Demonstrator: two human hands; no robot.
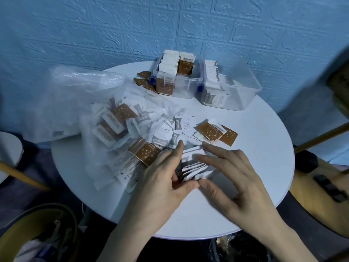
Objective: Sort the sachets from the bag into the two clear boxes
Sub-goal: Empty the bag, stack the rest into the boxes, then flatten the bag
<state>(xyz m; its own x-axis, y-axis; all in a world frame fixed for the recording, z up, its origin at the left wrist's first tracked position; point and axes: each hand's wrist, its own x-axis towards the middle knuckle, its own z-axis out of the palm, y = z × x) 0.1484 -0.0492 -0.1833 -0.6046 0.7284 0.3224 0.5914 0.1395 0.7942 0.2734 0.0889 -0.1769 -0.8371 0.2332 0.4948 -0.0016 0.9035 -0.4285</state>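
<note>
Between my left hand [166,178] and my right hand [232,174] stands a row of several white sachets [194,167] on edge; both hands hold the row from its sides, thumbs nearly meeting in front. A clear plastic bag [90,118] of mixed brown and white sachets lies open at the left. Loose white sachets [181,127] and brown sachets [217,132] lie just beyond my fingers. At the back stand two clear boxes: the left box [177,80] holds brown and white-backed sachets, the right box [243,87] holds white ones.
Everything lies on a round white table [264,152] against a blue textured wall. A few brown sachets [143,80] sit left of the left box. Chairs with yellow frames stand at the left and the right [321,186] of the table.
</note>
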